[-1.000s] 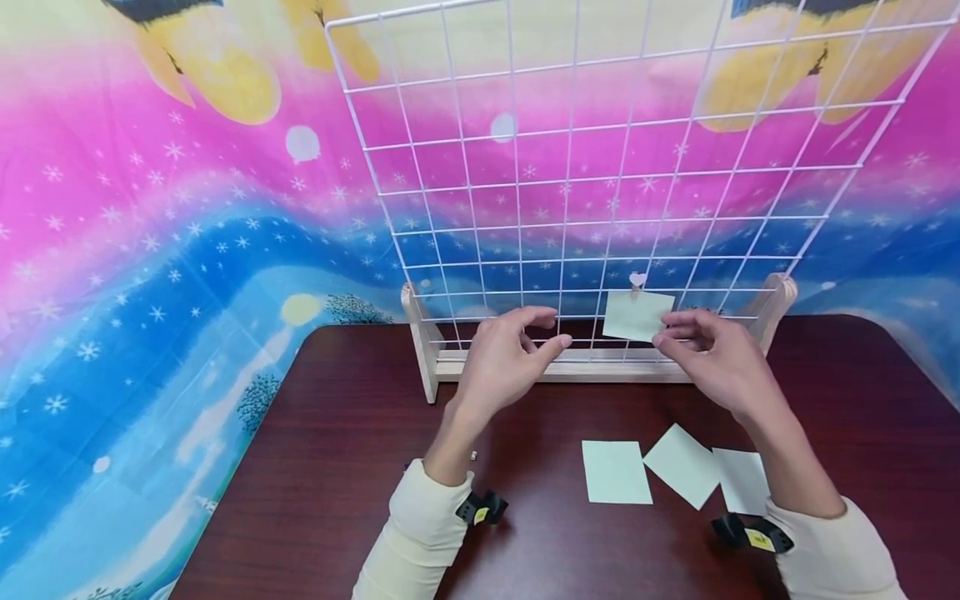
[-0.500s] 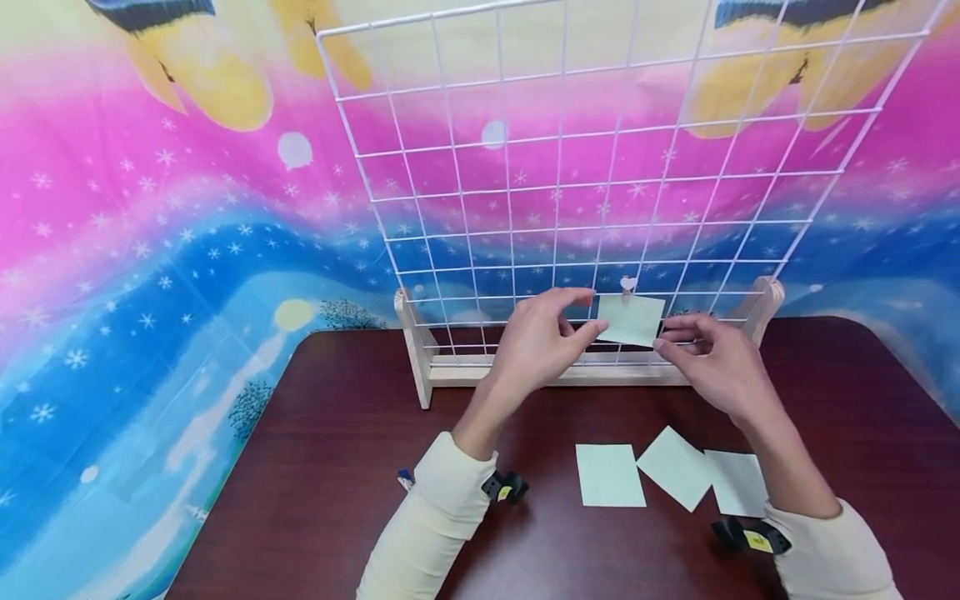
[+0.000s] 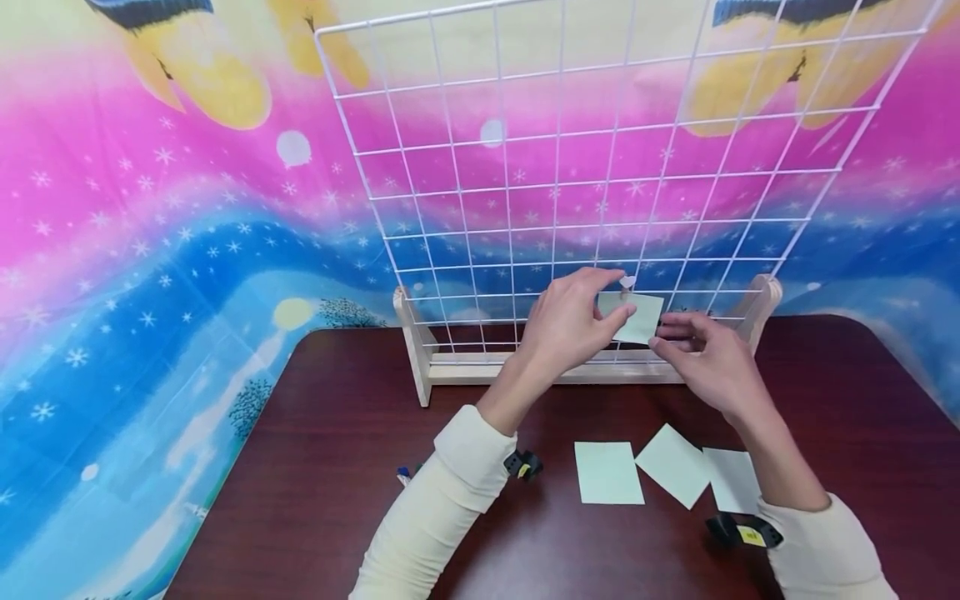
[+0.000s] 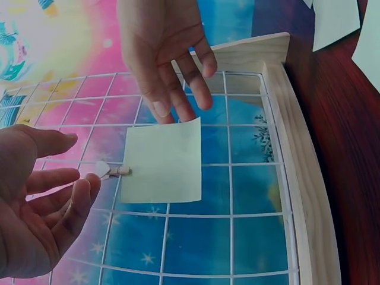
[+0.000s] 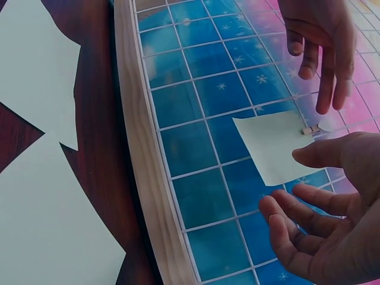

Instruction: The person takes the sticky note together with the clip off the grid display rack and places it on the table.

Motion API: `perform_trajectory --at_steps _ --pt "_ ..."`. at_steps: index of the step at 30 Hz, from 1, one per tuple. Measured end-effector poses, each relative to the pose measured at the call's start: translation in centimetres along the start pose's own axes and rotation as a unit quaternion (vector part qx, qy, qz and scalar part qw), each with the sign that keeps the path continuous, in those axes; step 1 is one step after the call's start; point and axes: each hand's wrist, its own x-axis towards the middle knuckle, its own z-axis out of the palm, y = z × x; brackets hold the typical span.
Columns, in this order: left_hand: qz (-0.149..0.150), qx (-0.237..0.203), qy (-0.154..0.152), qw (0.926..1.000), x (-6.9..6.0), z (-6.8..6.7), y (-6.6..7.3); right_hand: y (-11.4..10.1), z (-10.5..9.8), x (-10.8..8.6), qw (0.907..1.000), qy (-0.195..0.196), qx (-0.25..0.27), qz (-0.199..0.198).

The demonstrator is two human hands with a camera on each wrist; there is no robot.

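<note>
A pale green square note (image 3: pixel 643 321) hangs low on the white wire grid (image 4: pixel 230 202), fixed at its top edge by a small wooden clothespin (image 4: pixel 120 170) with a white heart. My left hand (image 3: pixel 573 321) is beside the clothespin, thumb and fingers apart; in the left wrist view a gap shows between its fingertips and the heart. My right hand (image 3: pixel 708 362) is at the note's right edge with its fingers loosely bent and spread from the thumb. In the right wrist view its thumb (image 5: pixel 317 155) overlaps the note; contact cannot be told.
Several more pale notes (image 3: pixel 609 472) lie on the dark wooden table (image 3: pixel 315 500) in front of the grid. A wooden stand (image 3: pixel 415 354) supports the grid. A small blue-and-white object (image 3: pixel 403 475) lies by the left sleeve. A colourful printed cloth (image 3: pixel 187 292) hangs behind.
My left hand has moved right and slightly up, from left of the note to beside the clothespin. My right hand has stayed near the note's right edge. The note still hangs in place.
</note>
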Motion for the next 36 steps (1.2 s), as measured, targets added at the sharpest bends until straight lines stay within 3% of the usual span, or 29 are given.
perform_trajectory --at_steps 6,14,20,26,36 --pt "0.007 0.030 -0.004 0.9995 0.7 0.2 0.0 0.3 0.2 0.1 1.0000 0.003 0.003 0.002" --pt "0.014 0.106 -0.024 0.9940 1.8 0.3 0.8 0.7 0.6 0.6 0.9996 0.029 0.008 0.002" --pt "0.013 0.124 -0.033 0.9916 2.1 0.8 0.7 0.8 1.3 0.6 0.9992 0.039 0.010 0.007" --pt "0.023 0.126 -0.020 0.9916 2.1 1.2 0.4 0.7 1.8 0.8 0.9988 0.048 0.008 0.011" --pt "0.063 0.097 0.038 0.9926 2.4 1.7 -0.3 0.7 2.1 1.3 0.9977 0.066 0.014 0.008"
